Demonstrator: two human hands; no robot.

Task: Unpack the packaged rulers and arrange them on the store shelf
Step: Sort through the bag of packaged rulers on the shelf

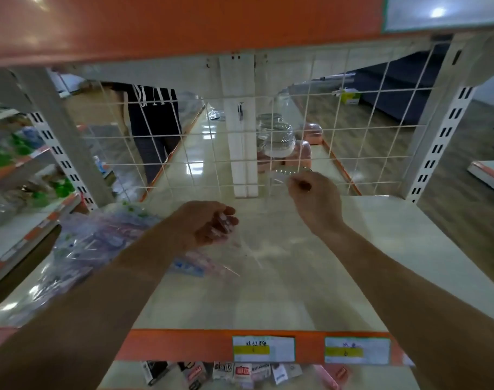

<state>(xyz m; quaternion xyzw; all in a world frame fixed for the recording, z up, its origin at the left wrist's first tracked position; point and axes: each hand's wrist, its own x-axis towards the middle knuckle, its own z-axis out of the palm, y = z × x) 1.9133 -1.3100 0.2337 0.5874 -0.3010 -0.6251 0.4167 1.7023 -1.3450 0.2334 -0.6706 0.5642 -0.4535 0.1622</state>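
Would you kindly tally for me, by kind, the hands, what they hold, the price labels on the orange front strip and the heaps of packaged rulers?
Hands: 2, left hand and right hand
Clear wrapper, gripped by the left hand: 1
Clear ruler, it seems, pinched by the right hand: 1
Price labels: 2
Heap of packaged rulers: 1
Total: 7

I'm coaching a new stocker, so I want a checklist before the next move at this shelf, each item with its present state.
1. Right hand pinches the clear piece: ok.
2. That piece is an unpacked ruler: cannot tell, too transparent.
3. Left hand grips the clear wrapper: ok.
4. Bare shelf lies below both hands: ok.
5. Packaged pile rests on the shelf's left side: ok.
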